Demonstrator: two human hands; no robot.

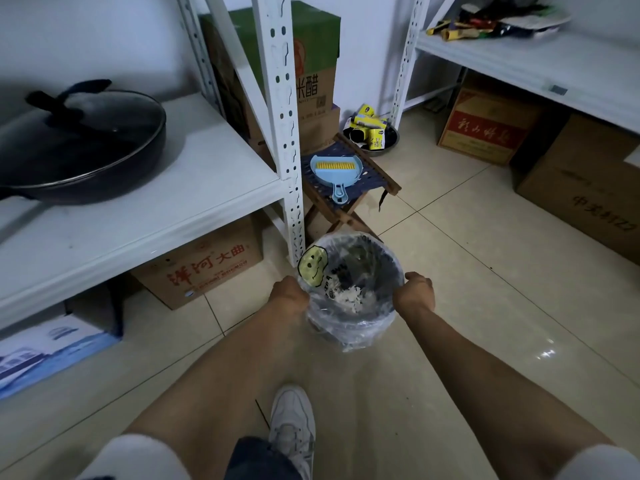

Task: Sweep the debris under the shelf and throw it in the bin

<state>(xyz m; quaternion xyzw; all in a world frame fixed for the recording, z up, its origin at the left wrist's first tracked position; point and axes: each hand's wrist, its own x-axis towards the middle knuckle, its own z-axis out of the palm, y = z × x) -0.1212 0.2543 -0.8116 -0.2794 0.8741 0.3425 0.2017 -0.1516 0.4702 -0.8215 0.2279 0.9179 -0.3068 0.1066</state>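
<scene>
A small dark bin [388, 261] lined with a clear plastic bag stands on the tiled floor in front of me. White crumbly debris [349, 296] lies at its bottom. My left hand [289, 293] grips the bin's left rim and my right hand [415, 292] grips its right rim. A light blue dustpan [337, 169] with a yellow-bristled brush lying in it rests on a folding wooden stool [377, 174] beyond the bin, beside the white shelf post [287, 133].
The white shelf [180, 202] at left carries a lidded black pan [83, 140], with cardboard boxes [204, 265] below. A second shelf [540, 64] at right has boxes [485, 128] beneath. A metal basin of yellow packets [375, 135] sits by the wall. My shoe [294, 424] is near.
</scene>
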